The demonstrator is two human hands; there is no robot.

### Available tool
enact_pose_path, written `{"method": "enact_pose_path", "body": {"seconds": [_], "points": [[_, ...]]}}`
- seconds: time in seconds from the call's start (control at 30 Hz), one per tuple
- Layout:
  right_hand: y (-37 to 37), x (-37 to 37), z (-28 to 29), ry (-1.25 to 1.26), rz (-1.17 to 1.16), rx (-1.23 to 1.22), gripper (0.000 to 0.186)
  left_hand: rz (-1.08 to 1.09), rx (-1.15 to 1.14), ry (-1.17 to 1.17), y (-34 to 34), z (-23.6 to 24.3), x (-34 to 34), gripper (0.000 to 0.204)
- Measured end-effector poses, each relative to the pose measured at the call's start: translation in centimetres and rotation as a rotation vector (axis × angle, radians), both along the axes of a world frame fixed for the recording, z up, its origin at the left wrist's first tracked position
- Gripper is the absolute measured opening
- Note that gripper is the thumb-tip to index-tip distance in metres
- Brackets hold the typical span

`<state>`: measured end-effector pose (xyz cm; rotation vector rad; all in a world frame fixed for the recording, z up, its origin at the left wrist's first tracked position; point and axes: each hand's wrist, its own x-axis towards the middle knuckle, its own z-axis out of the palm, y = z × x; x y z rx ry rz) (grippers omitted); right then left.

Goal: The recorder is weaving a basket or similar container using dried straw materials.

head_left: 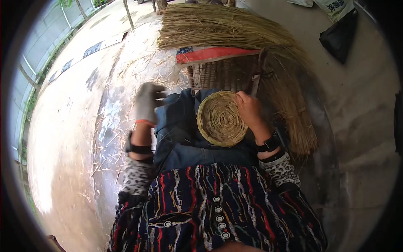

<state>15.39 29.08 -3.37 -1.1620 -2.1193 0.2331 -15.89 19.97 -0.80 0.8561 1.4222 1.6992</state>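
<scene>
A round, shallow basket (219, 119) of coiled straw rests on my lap, tilted so its hollow inside faces up toward me. My right hand (248, 110), bare, grips its rim at the upper right, the fingers closed over the edge. Left of the basket and apart from it, my left hand (149, 102) is raised beside my knee in a grey glove with an orange cuff. Its fingers point right and stand apart, slightly blurred, and I see nothing held in them. Blue cloth (176, 122) covers my legs under the basket.
Beyond my knees, a large straw bundle (218, 26) lies over a wooden-framed piece with a woven side (210, 75) and a red cloth (222, 53). More straw (300, 126) hangs down at the right. Loose stalks litter the floor at left; a black bag (341, 35) lies far right.
</scene>
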Motion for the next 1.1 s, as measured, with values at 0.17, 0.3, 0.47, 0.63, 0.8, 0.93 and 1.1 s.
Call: {"method": "enact_pose_path", "body": {"seconds": [0.17, 0.3, 0.47, 0.63, 0.8, 0.93, 1.1], "points": [[-1.3, -0.9, 1.0, 0.003, 0.072, 0.031, 0.018, 0.313, -0.377, 0.720, -6.5, -4.7, -13.1, 0.024], [-1.4, -1.2, 1.0, -0.018, 0.083, 0.023, 0.019, 0.271, -0.426, 1.162, -10.4, -8.9, -16.6, 0.022], [-2.2, -1.5, 2.0, -0.074, 0.095, 0.017, 0.019, -0.114, -0.190, 0.416, -9.5, -1.5, -3.8, 0.015], [-3.0, -2.3, 2.6, -0.174, 0.105, 0.064, 0.018, -0.290, -0.137, 0.516, -7.6, -0.5, 1.1, 0.019], [-3.9, -3.3, 3.4, -0.193, 0.179, 0.100, 0.016, -0.237, 0.103, 1.075, -4.2, 2.7, 4.8, 0.023], [-4.0, -3.7, 4.2, -0.202, 0.322, 0.166, 0.015, -0.410, 0.075, 1.323, -1.4, 3.5, 8.3, 0.029], [-3.4, -2.7, 3.2, -0.213, 0.360, 0.181, 0.013, -0.495, -0.009, 1.395, -0.8, -0.1, 7.6, 0.023]]}}
